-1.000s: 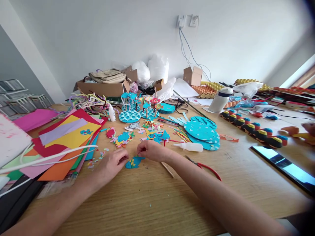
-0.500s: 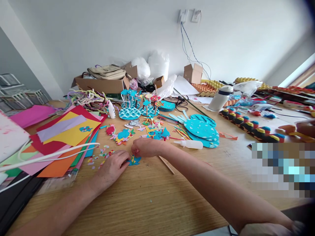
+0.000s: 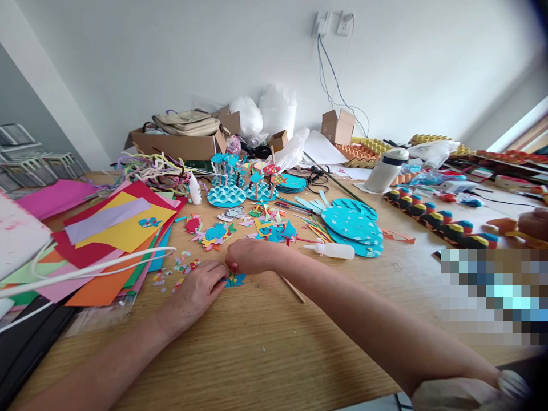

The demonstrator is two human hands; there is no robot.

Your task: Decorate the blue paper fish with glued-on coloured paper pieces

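A small blue paper fish with yellow pieces on it lies flat on the wooden table, partly covered by my hands. My left hand rests on the table at its left side, fingers together, the tips holding its edge. From above, my right hand reaches over the fish with fingers pinched; whatever is between them is hidden. Small paper bits are scattered beyond my left hand. A thin wooden stick lies under my right forearm, and a glue bottle on its side lies past it.
Coloured paper sheets and a white cable lie at left. Blue wavy stands hold paper fish at the back. Blue paper discs, a white tumbler and a painted egg-carton strip sit to the right. Another person's hand shows far right.
My right hand has shifted slightly to the left over the fish. My left hand stays almost still at the fish's edge. The view has moved a little.
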